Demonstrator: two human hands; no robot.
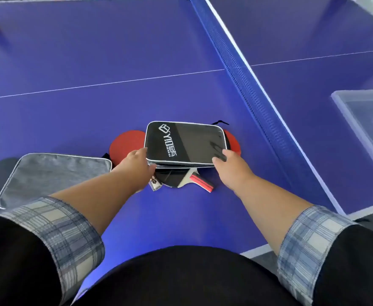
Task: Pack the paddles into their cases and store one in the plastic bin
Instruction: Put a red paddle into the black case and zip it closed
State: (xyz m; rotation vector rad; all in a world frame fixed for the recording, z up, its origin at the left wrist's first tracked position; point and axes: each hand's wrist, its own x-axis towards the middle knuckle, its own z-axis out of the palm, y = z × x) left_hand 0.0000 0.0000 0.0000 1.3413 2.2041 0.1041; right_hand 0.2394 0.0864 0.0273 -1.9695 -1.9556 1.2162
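"Which step is this?"

"The first paddle, I'd say. Both hands are on the glossy black rectangular case with white piping (pixel 185 142). The left hand (pixel 137 161) grips its near left corner and the right hand (pixel 230 166) pinches the near right edge. The black-faced paddle with a red-striped handle (pixel 176 178) sticks out from under the case's near side."

"And next?"

"Probably push the handle right in, then zip it shut. The grey fabric case (pixel 53 175) lies just to the left. The clear plastic bin (pixel 345 111) sits beyond the blue net (pixel 242 69), well apart."
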